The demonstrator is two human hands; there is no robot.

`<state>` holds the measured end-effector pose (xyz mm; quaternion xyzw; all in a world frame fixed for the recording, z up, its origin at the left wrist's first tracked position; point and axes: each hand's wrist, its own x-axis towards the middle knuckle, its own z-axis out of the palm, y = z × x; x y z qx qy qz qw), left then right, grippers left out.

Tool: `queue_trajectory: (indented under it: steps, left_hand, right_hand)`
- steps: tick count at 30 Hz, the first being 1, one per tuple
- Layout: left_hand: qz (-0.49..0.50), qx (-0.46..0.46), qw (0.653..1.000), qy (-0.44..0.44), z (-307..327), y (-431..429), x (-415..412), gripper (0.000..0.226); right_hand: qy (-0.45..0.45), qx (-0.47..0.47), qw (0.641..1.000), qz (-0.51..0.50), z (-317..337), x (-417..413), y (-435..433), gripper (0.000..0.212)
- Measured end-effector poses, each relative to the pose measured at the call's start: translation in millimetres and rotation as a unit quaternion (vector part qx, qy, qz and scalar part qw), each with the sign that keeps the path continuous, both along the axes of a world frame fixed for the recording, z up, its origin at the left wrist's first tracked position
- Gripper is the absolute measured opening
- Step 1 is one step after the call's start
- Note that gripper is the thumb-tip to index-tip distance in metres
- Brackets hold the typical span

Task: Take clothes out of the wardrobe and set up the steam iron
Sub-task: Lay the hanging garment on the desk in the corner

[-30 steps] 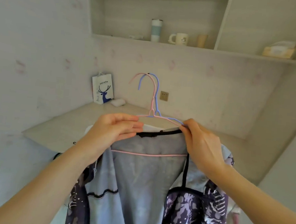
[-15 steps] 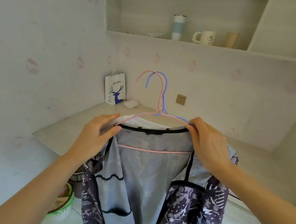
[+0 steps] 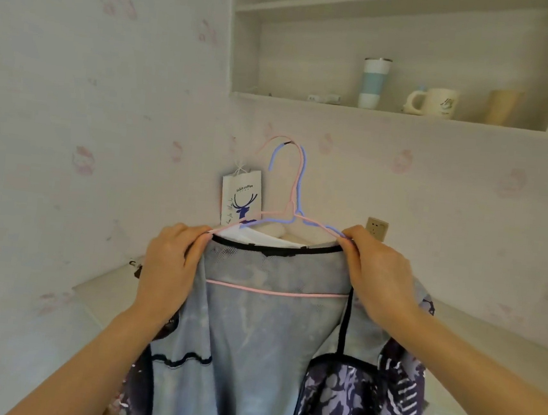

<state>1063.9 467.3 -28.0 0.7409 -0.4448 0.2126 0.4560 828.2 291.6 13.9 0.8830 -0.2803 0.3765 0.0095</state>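
Observation:
A grey-blue jacket (image 3: 262,350) with a purple patterned outer side and black trim hangs in front of me on a pink hanger (image 3: 296,189), with a blue hanger (image 3: 276,219) nested against it. A white garment (image 3: 250,235) peeks out behind the collar. My left hand (image 3: 168,264) grips the jacket's left shoulder at the hanger's end. My right hand (image 3: 376,274) pinches the right shoulder and the hanger wire. No steam iron is in view.
A pale wooden desk (image 3: 107,288) runs along the wall behind the jacket, with a white paper bag (image 3: 241,199) bearing a deer logo in the corner. A wall socket (image 3: 376,228) sits above it. On the shelf (image 3: 342,108) stand a tumbler (image 3: 373,83), a mug (image 3: 435,102) and a cup (image 3: 503,107).
My view has turned further left and closer to the wall. My left hand has slid outward to the jacket's left shoulder, spreading the collar wide; my right hand keeps its grip.

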Motion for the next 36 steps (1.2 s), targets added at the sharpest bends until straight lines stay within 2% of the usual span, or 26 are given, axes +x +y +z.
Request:
queue_trajectory:
  steps: [5,9,13,15,18,21,29,36]
  left_hand:
    - [0.062,-0.019,0.997,-0.029,7.1,-32.2,39.3,0.036]
    - [0.084,-0.002,0.996,-0.027,4.3,-46.9,71.3,0.033]
    - [0.115,0.007,0.993,-0.016,-7.3,-61.4,103.2,0.021]
    - [0.131,0.015,0.991,-0.016,-12.2,-69.1,121.5,0.027]
    - [0.137,0.021,0.99,-0.015,-16.2,-82.7,153.3,0.036]
    - [0.133,0.018,0.991,-0.001,-21.2,-99.6,192.4,0.02]
    - [0.116,0.04,0.992,0.013,-29.7,-156.0,303.4,0.015]
    - [0.1,0.068,0.992,0.043,-54.1,-198.4,368.1,0.019]
  right_hand:
    - [-0.003,0.004,0.999,0.041,4.9,51.4,-47.0,0.035]
    - [0.002,0.022,0.997,0.071,-0.2,90.3,-72.8,0.038]
    - [0.004,0.035,0.995,0.089,-8.4,131.0,-93.5,0.053]
    - [0.011,0.041,0.995,0.089,-12.8,154.4,-105.4,0.056]
    - [0.023,0.044,0.995,0.091,-20.4,192.1,-124.7,0.045]
    - [0.036,0.052,0.994,0.094,-25.3,232.5,-144.4,0.036]
    - [0.051,0.074,0.993,0.074,-34.5,338.4,-198.9,0.031]
    - [0.069,0.107,0.99,0.062,-59.2,405.9,-238.8,0.03]
